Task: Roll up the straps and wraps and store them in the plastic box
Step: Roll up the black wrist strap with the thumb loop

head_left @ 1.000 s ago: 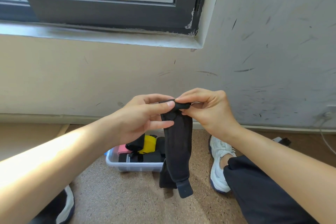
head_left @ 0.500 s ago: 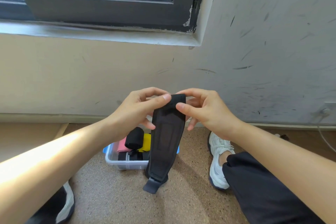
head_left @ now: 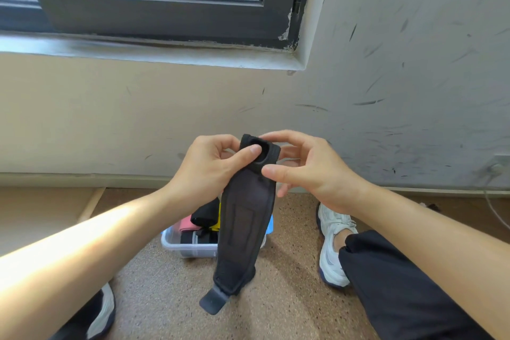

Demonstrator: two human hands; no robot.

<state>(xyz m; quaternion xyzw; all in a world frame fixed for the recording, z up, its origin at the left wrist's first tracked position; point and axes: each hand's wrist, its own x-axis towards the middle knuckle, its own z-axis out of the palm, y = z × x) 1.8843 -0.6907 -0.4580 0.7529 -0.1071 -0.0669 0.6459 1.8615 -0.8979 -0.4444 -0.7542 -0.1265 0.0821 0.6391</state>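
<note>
The black wrap [head_left: 245, 223] hides the right half of the plastic box [head_left: 190, 250].

Single head-worn wide view, facing forward and down, close over hands [head_left: 265, 168]

Head-cam view: L hand [head_left: 204, 165] and R hand [head_left: 311, 171], nails cut short, on forearms [head_left: 82, 257] bare right to the frame edge. R leg is in loose black trousers [head_left: 400, 284] of plain matte fabric, w/ the hem bunched in soft folds. R trainer [head_left: 332, 246] has a pale grey-white upper w/ layered panels, white laces and a dark navy sole rim. A strip of bare ankle shows betw. shoe and hem. Bottom L corner shows part of the L trainer [head_left: 103, 312], w/ a grey-white side panel and a dark sole edge. Black trouser fabric lies beside it, and the rest is cut off by the frame.
</note>
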